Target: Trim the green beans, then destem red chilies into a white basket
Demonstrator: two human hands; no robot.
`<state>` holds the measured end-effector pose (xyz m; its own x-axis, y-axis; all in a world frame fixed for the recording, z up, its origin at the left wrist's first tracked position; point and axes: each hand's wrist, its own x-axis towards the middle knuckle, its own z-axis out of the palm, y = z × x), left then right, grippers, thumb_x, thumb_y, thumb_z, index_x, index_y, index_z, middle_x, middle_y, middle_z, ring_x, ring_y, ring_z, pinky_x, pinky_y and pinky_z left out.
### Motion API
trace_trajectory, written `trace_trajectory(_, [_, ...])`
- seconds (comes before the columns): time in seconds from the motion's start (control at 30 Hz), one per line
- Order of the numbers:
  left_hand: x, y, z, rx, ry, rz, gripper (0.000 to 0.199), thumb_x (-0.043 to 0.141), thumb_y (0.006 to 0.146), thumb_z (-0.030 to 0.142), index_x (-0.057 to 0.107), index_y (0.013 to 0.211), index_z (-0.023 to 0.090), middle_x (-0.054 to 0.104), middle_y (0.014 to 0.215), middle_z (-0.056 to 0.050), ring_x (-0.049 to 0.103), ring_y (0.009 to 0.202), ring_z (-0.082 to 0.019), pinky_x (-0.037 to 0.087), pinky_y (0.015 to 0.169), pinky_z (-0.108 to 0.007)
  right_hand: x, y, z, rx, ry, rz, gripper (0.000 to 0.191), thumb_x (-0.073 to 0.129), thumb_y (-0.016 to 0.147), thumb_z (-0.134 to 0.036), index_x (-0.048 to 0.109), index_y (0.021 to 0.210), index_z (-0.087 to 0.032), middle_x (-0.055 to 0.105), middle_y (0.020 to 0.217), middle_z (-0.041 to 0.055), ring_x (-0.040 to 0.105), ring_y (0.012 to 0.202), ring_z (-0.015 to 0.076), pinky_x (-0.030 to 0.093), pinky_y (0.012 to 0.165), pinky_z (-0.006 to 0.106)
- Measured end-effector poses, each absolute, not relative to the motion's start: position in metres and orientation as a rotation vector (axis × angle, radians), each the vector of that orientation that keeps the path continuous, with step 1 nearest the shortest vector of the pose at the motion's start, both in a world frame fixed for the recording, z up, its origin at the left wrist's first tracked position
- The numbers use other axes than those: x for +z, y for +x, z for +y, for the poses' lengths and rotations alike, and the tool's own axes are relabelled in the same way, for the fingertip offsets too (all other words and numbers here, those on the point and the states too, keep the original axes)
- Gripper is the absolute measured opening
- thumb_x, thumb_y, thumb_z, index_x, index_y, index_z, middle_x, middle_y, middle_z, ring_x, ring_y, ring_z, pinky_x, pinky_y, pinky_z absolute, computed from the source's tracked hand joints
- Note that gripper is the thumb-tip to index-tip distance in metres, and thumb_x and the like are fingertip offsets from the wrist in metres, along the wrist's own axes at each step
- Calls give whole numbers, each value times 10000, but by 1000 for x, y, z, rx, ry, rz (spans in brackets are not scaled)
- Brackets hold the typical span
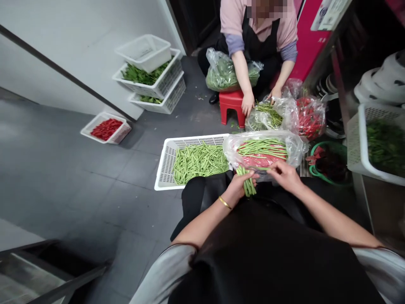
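Note:
My left hand [238, 186] is closed around a small bundle of green beans [249, 184], held above my lap. To its right, my right hand [284, 174] pinches the end of a green bean at the near edge of a clear plastic bag [232, 152]. Long green beans [262, 147] lie in that bag on something red. Beside the bag on the left stands a white perforated basket [162, 169] holding many short bean pieces [201, 162].
Opposite, a person handles green stems [268, 114] in a plastic bag, near a red stool [230, 103]. Red chillies fill a small basket [122, 134] at left. Stacked baskets [171, 84] hold greens. A green basin [316, 169] and greens basket [363, 139] stand right.

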<state>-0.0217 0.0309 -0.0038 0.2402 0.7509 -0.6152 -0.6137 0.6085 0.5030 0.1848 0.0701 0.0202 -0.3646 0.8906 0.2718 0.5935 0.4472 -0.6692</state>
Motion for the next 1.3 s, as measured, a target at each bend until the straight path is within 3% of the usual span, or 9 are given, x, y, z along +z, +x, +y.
trace_trajectory(0.1, [6, -17, 27, 1019, 176, 861, 398, 853, 627, 242, 652, 931, 82, 693, 734, -60, 621, 573, -119, 515, 601, -263, 33, 160, 21, 747, -1042, -2021, 166, 598, 920, -344, 655, 845, -207, 660, 732, 29, 598, 625, 150, 481, 598, 270])
trace_trajectory(0.27, [25, -18, 11, 1155, 262, 873, 414, 882, 559, 246, 618, 842, 98, 642, 641, -7, 577, 504, -96, 475, 554, -242, 41, 152, 5, 917, -1047, -1903, 178, 612, 897, -371, 702, 905, -218, 736, 832, 51, 689, 756, 195, 539, 722, 325])
trace_trajectory(0.47, [39, -16, -1, 1369, 408, 950, 448, 873, 549, 225, 580, 878, 140, 673, 726, 3, 600, 543, -84, 482, 581, -220, 44, 158, 12, 1486, -1259, -1431, 322, 756, 716, -470, 634, 719, -172, 651, 540, 9, 608, 471, 144, 501, 486, 254])
trace_trajectory(0.67, [30, -13, -8, 1167, 487, 899, 437, 855, 532, 222, 607, 879, 125, 659, 685, 0, 603, 540, -112, 487, 575, -246, 53, 140, -1, 1906, -977, -1081, 332, 792, 642, -434, 607, 690, -162, 640, 522, -9, 590, 437, 109, 452, 421, 189])
trace_trajectory(0.8, [31, -18, -6, 1038, 468, 851, 465, 835, 533, 221, 635, 942, 123, 645, 640, 2, 583, 502, -121, 462, 537, -252, 54, 154, -2, 2216, -957, -1388, 368, 807, 634, -457, 614, 685, -148, 649, 547, 9, 617, 456, 132, 471, 429, 207])
trace_trajectory(0.97, [39, -22, 3, 1329, 504, 967, 456, 839, 575, 249, 608, 956, 153, 657, 691, 5, 583, 537, -103, 470, 559, -238, 51, 171, 3, 1768, -1280, -1707, 443, 598, 828, -587, 675, 830, -150, 642, 604, 16, 611, 493, 137, 446, 431, 221])
trace_trajectory(1.17, [29, -13, 4, 1483, 609, 1099, 411, 844, 593, 293, 589, 890, 167, 629, 703, 28, 552, 537, -76, 460, 551, -212, 46, 146, -4, 856, -1246, -2157, 243, 492, 900, -303, 647, 752, -189, 687, 710, 44, 623, 643, 157, 453, 640, 258])
trace_trajectory(1.3, [26, -11, 3, 1540, 684, 1123, 425, 858, 586, 326, 595, 880, 168, 614, 720, 32, 558, 577, -69, 474, 611, -214, 33, 142, 2, 534, -1333, -2206, 211, 452, 851, -193, 602, 703, -194, 670, 709, 64, 607, 650, 171, 436, 651, 266])
